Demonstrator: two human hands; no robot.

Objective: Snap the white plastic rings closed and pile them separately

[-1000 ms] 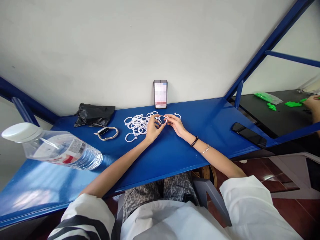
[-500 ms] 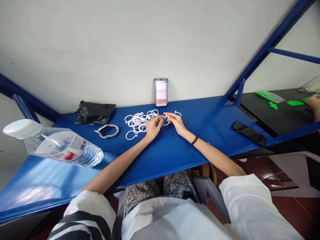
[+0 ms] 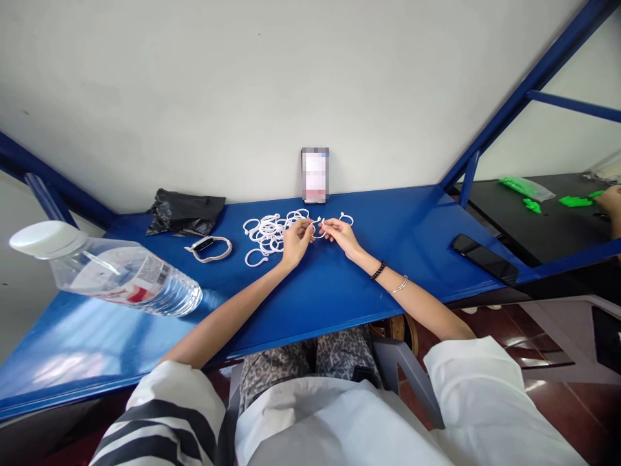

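My left hand [image 3: 295,241] and my right hand [image 3: 341,235] meet over the blue table [image 3: 339,291], both pinching one white plastic ring [image 3: 317,228] between their fingertips. The ring looks pulled open at its top. A pile of several white rings [image 3: 269,234] lies just left of my left hand. One more white ring [image 3: 345,219] lies behind my right hand. My right wrist carries a dark bead bracelet and a thin silver bangle.
A phone [image 3: 315,175] leans on the wall behind the rings. A black bag [image 3: 184,213], a wrist band [image 3: 211,248] and a water bottle [image 3: 109,275] sit at left. A dark phone [image 3: 480,257] lies at right. Another person's hand [image 3: 609,200] touches green parts on a black table.
Both hands kept hold of the same white ring and shifted slightly; the ring's ends have come apart between the fingertips. The view tilted a little.
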